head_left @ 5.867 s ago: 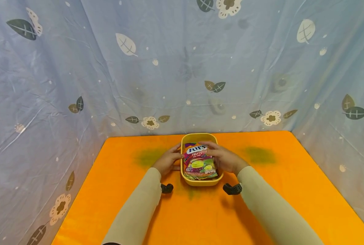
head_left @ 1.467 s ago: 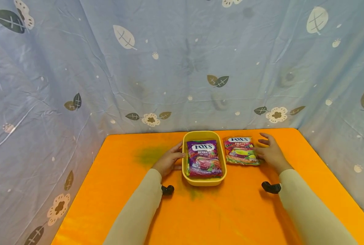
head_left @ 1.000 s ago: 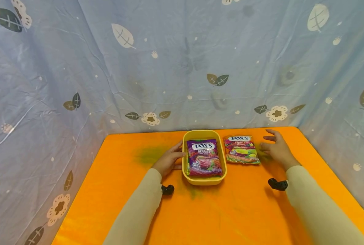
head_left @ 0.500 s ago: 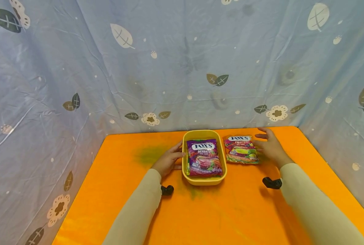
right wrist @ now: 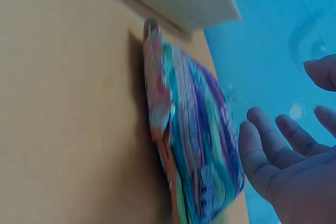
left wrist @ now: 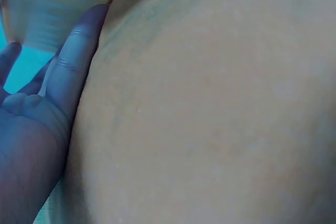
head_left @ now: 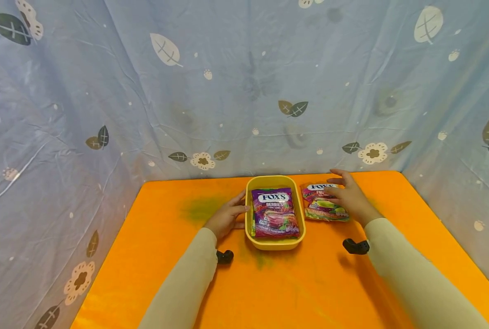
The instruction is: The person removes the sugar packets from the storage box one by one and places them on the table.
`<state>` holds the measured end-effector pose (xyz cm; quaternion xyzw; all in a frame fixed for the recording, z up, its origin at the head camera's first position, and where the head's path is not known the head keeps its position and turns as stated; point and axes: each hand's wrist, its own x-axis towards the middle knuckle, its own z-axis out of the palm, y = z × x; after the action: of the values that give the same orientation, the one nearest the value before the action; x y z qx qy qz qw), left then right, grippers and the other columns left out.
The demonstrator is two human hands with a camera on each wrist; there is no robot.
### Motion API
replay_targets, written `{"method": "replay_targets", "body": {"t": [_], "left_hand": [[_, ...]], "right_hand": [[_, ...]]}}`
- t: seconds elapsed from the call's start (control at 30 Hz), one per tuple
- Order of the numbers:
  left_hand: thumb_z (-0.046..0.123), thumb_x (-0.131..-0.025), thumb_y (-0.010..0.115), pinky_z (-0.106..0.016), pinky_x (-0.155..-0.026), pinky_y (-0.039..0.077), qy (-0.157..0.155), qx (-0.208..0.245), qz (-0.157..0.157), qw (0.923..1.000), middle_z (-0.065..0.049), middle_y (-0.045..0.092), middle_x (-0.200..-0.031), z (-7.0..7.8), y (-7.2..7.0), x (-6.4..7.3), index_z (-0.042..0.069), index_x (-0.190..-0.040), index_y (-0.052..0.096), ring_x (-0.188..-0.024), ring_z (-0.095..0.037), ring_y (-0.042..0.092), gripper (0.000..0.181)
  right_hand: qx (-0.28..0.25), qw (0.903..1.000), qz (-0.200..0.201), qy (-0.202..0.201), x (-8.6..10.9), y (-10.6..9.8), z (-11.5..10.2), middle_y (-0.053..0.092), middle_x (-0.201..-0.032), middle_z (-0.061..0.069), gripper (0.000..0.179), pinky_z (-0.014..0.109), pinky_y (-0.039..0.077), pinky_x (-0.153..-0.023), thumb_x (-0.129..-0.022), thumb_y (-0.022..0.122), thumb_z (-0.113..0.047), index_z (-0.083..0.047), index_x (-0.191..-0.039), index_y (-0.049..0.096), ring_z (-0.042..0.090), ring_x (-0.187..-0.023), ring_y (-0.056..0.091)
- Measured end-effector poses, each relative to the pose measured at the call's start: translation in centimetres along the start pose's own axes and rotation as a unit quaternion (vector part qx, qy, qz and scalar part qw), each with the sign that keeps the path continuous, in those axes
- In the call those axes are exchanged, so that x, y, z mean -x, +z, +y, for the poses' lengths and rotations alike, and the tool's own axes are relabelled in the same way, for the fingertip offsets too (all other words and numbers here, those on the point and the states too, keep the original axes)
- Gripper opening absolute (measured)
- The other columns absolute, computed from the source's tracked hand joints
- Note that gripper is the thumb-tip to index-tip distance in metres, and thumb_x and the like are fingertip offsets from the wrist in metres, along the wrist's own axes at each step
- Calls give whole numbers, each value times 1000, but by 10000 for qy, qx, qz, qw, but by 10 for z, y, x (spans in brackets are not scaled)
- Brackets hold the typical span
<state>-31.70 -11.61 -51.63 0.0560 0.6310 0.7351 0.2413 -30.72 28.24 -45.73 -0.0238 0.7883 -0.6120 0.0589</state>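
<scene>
A yellow plastic tub stands at the back middle of the table, with a purple Fox's Berries candy bag lying face up inside. Part of another yellow-green packet shows beneath that bag. My left hand rests against the tub's left side, and its fingers reach along the wall in the left wrist view. To the tub's right lies a Fox's Fruits candy bag, flat on the table. My right hand is just above its right part, fingers spread and apart from the bag in the right wrist view.
An orange cloth with greenish stains covers the table. Pale blue curtains printed with leaves and flowers stand close behind it and on both sides. A black wrist camera sits under my right wrist.
The Fruits bag, earlier in the tub with my right hand on it, now lies on the table at the right. My right hand drew off rightward, then came back left over it. My left hand stayed.
</scene>
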Motion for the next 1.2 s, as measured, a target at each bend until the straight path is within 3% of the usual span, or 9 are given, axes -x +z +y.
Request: {"method": "replay_targets", "body": {"t": [0.6, 0.8, 0.97, 1.2], "left_hand": [[23, -110, 66, -51, -98, 60, 8, -25, -35, 10000, -13, 36, -172, 2, -2, 3, 30, -175, 32, -136, -35, 60, 74], [21, -110, 65, -52, -98, 60, -16, -1, -63, 10000, -12, 34, -173, 0, -3, 2, 30, -175, 32, -137, -35, 59, 73], [21, -110, 64, -52, -98, 60, 9, -2, -76, 10000, -13, 34, -173, -1, -3, -1, 30, -174, 33, -137, -35, 59, 72], [21, -110, 66, -52, -97, 60, -38, 23, -28, 10000, -12, 35, -173, -2, -2, -2, 31, -174, 33, -140, -35, 57, 73]], "right_hand": [[-600, 9975, -278, -251, 1, 49, -24, 37, -164, 28, 79, 59, 50, -108, -110, 67, -15, -14, -174, 21, 52, -131, 57], [-682, 9968, -423, -55, 3, 63, -34, 41, -164, 19, 82, 61, 53, -106, -107, 73, -23, -21, -174, 25, 54, -125, 61], [-811, 9931, -847, -88, 4, 74, -38, 33, -167, 26, 83, 55, 56, -103, -108, 70, -19, -16, -174, 21, 55, -133, 55], [-765, 9899, -1190, -25, 5, 87, -37, 24, -169, 30, 80, 60, 48, -111, -111, 64, -19, -12, -174, 16, 53, -145, 44]]}}
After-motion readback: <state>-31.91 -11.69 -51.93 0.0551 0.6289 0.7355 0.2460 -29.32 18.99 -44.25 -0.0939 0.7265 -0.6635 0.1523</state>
